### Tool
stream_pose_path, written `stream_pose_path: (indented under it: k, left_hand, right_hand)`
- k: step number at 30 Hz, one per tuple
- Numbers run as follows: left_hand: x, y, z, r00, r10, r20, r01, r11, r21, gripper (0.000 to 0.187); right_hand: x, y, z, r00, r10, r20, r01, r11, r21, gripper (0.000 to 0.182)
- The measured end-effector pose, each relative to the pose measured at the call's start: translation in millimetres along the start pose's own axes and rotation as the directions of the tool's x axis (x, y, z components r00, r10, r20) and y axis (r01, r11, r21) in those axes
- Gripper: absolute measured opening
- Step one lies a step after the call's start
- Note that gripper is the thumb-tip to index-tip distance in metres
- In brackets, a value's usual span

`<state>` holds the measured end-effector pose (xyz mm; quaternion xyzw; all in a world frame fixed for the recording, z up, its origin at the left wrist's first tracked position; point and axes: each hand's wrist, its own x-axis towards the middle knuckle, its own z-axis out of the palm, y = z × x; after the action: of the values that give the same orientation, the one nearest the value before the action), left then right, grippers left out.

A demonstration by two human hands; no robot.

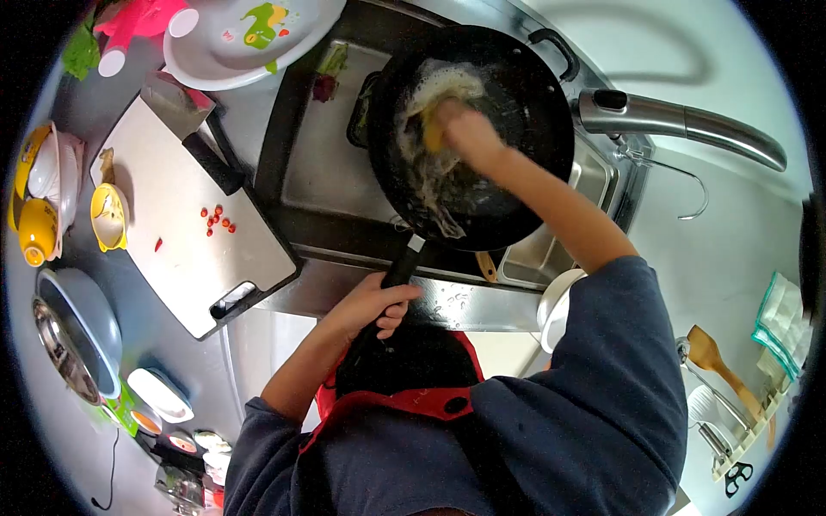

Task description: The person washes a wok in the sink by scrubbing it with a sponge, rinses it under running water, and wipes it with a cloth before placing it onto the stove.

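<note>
Over the sink (323,176) is the black wok (516,189), foam (452,82) inside; beside the sink lies a white chopping board (176,181). The left hand (379,305) is closed around the wok's handle (401,267), the right hand (465,133) grips something yellow and blurred (432,132), and small red pieces (215,222) dot the board

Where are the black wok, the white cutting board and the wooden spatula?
Black wok (527,90): head view, on its inner wall, upper right.
White cutting board (194,284): head view, on its bare top surface.
Wooden spatula (705,349): head view, on its broad blade.
</note>
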<state>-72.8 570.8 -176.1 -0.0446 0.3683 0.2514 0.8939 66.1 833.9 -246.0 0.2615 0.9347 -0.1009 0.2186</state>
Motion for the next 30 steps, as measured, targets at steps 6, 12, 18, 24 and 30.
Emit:
stream_pose_path:
  k: [6,12,18,24,30]
  left_hand:
    - [-1.3,6.0,-4.4,0.998,0.030,-0.056,-0.028,0.999,0.043,0.022]
    - [-0.9,9.5,-2.5,0.992,0.011,-0.127,0.003,0.994,0.110,0.023]
    - [-3.9,9.5,3.4,0.983,0.028,-0.179,0.001,0.986,0.164,0.024]
    - [-0.9,9.6,-3.1,0.966,0.087,-0.241,-0.028,0.971,0.238,0.023]
    - [-9.1,13.7,9.1,0.963,0.097,-0.251,-0.030,0.965,0.260,0.024]
  right_hand:
    - [-7.4,-12.7,48.0,0.853,-0.249,-0.458,0.241,0.967,-0.078,0.030]
    - [3.9,-14.4,46.7,0.835,-0.116,-0.537,0.143,0.990,0.008,0.033]
    - [13.4,-4.5,26.2,0.800,0.098,-0.592,-0.013,0.989,0.145,0.029]
    - [21.4,-10.4,23.7,0.846,0.094,-0.525,0.013,0.980,0.198,0.025]
    - [14.1,-46.8,37.9,0.710,-0.109,-0.696,0.201,0.978,0.052,0.030]
